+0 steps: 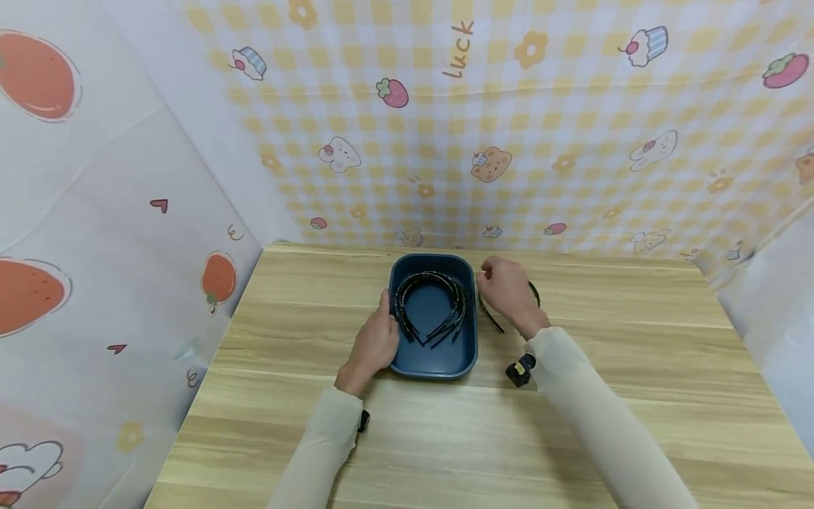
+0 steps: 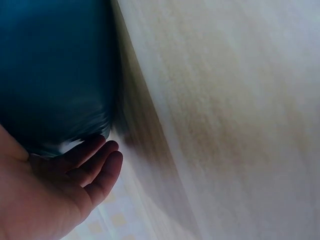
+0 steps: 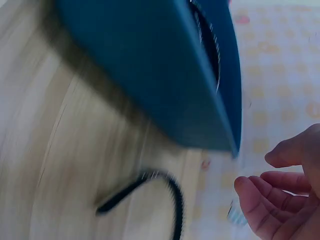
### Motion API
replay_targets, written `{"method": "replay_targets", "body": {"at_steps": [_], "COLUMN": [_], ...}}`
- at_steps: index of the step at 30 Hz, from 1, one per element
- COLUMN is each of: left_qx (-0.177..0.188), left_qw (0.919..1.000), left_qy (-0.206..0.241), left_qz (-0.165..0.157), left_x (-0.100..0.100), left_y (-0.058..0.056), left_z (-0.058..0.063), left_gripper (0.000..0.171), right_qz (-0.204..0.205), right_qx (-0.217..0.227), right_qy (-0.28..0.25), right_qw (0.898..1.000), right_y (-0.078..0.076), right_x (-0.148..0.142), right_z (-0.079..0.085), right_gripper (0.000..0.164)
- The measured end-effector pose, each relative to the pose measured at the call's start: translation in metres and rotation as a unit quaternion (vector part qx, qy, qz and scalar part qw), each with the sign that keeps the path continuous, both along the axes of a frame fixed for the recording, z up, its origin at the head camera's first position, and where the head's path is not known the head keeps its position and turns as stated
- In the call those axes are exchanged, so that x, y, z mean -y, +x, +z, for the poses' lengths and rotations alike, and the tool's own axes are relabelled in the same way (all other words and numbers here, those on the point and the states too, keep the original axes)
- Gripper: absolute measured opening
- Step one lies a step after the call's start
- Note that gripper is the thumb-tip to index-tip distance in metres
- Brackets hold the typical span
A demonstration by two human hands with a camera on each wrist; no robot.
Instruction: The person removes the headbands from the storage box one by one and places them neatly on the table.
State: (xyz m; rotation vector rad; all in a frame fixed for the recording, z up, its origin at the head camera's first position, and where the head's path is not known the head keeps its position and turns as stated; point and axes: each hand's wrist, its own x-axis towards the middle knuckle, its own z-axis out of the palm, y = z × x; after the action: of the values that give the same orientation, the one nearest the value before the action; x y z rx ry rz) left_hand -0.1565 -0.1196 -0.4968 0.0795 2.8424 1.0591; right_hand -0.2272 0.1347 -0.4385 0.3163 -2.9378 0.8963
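Observation:
Several thin black hair headbands (image 1: 432,277), with small light flecks, lie nested inside a dark blue plastic bin (image 1: 439,370). My left hand (image 1: 376,341) holds the bin by its left side, thumb up near the rim. In the left wrist view the bent fingers (image 2: 102,172) lie along the bin's outer wall. To the bin's right, another black headband (image 3: 176,200) rests on the table, partly covered by my right hand in the head view. My right hand (image 1: 506,286) is over that headband; in the right wrist view its thumb and fingers are apart, holding nothing.
The wood-grain table (image 1: 439,438) runs back to a yellow checked cloth (image 1: 432,127) with printed cakes, flowers and bears. A white printed sheet (image 1: 114,212) hangs along the left side. Both wrists carry small black cameras (image 1: 520,370).

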Motion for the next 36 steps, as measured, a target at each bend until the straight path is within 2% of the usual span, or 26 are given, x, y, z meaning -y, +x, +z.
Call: {"method": "replay_targets", "body": {"at_steps": [5, 9, 16, 20, 24, 29, 36], "left_qx": [-0.001, -0.002, -0.006, -0.015, -0.024, -0.051, -0.073], "left_qw": [1.0000, 1.0000, 0.9999, 0.9996, 0.9986, 0.9965, 0.9939], "left_qy": [0.001, 0.003, 0.009, 0.018, 0.031, 0.031, 0.040], "left_qz": [-0.005, -0.007, -0.004, 0.013, 0.034, 0.058, 0.072], "left_x": [0.001, 0.002, 0.003, 0.004, 0.005, 0.004, 0.003], "left_y": [0.000, 0.000, 0.000, 0.000, 0.000, -0.002, -0.002], "left_z": [0.001, 0.001, 0.000, 0.000, 0.001, 0.002, 0.000], "left_gripper": [0.060, 0.060, 0.060, 0.059, 0.056, 0.044, 0.035], "right_qz": [0.029, 0.042, 0.059, 0.058, 0.057, 0.052, 0.049], "right_qx": [0.030, 0.070, 0.112, 0.129, 0.148, 0.160, 0.136], "right_qy": [0.017, 0.034, 0.074, 0.091, 0.088, 0.101, 0.118], "right_qw": [0.999, 0.996, 0.989, 0.986, 0.983, 0.981, 0.982], "right_y": [0.000, 0.000, 0.003, 0.003, 0.001, -0.001, -0.001], "right_x": [0.024, 0.039, 0.054, 0.059, 0.064, 0.067, 0.067], "right_z": [0.005, 0.006, 0.005, 0.001, -0.003, -0.010, -0.015], "right_gripper": [0.017, 0.030, 0.039, 0.046, 0.046, 0.041, 0.034]}}
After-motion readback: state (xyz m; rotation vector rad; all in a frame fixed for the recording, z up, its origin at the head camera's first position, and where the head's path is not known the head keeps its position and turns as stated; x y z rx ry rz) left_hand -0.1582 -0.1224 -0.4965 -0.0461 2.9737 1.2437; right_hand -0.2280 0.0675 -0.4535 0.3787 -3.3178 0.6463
